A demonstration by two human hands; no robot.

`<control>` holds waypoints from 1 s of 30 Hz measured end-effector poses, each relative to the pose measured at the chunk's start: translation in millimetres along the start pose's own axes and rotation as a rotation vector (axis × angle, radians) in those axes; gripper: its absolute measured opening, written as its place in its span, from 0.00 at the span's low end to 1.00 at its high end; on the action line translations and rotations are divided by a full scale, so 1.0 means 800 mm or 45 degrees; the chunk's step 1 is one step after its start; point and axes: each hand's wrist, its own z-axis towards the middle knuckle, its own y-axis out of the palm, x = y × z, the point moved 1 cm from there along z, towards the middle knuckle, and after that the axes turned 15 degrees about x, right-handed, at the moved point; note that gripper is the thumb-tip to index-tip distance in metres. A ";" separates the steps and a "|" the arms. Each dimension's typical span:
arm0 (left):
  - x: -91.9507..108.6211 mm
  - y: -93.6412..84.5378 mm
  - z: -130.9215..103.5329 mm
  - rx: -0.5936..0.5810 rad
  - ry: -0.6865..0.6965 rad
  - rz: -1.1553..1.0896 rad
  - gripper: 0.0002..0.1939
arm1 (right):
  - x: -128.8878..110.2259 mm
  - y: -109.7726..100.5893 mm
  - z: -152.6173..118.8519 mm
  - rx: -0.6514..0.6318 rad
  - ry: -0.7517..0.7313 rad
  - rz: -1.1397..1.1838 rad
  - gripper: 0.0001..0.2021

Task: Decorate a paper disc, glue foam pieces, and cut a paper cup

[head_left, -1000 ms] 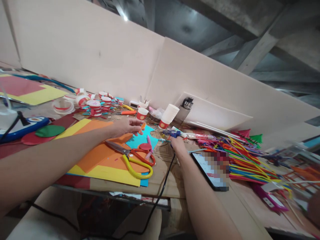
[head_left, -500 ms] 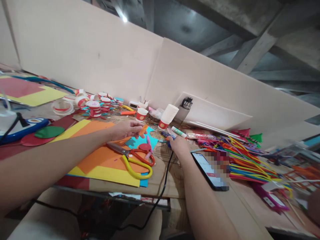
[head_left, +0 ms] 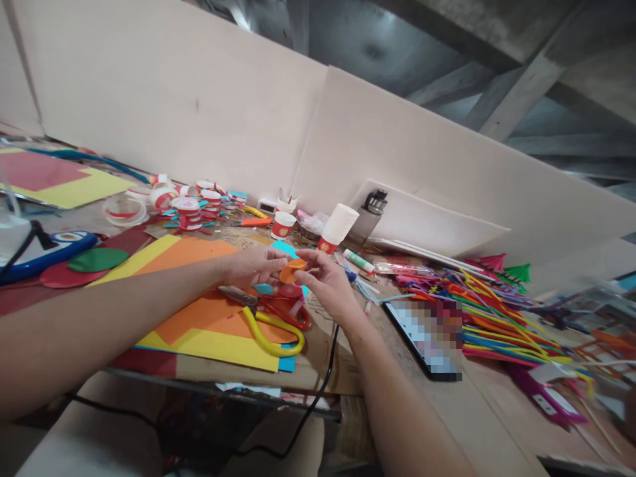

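Note:
Between my two hands is a small orange paper piece (head_left: 292, 270), rounded and slightly curved. My left hand (head_left: 251, 266) pinches it from the left. My right hand (head_left: 328, 281) has its thumb and fingers on the right side of the same piece. Below them lie scissors (head_left: 273, 344) with one yellow and one red handle, their blades partly under my left forearm. Orange paper (head_left: 199, 317) and yellow paper (head_left: 223, 348) spread under my left arm. A light-blue paper (head_left: 283, 248) shows partly behind my fingers. Just beyond my right hand lies a blue object (head_left: 350, 273), mostly hidden.
Stacked paper cups (head_left: 340, 225), a single cup (head_left: 283, 225) and a dark bottle (head_left: 366, 215) stand at the back. Rightward lie a glue stick (head_left: 358, 261), a phone (head_left: 422, 344) and colourful pipe cleaners (head_left: 497, 324). A black cord (head_left: 325, 381) hangs over the front edge.
My right hand has left the blue object and moved left to the orange paper piece. Both hands now meet at that piece, which my left hand was holding before.

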 end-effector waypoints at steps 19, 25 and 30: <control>-0.003 0.012 -0.008 -0.090 -0.102 0.094 0.25 | -0.017 0.012 -0.012 -0.054 0.259 0.223 0.13; -0.005 0.009 -0.007 -0.145 -0.131 0.149 0.25 | -0.021 0.012 -0.011 0.007 0.151 0.209 0.15; -0.005 0.006 -0.007 -0.160 -0.134 0.074 0.23 | -0.018 0.010 -0.008 0.004 0.183 0.220 0.13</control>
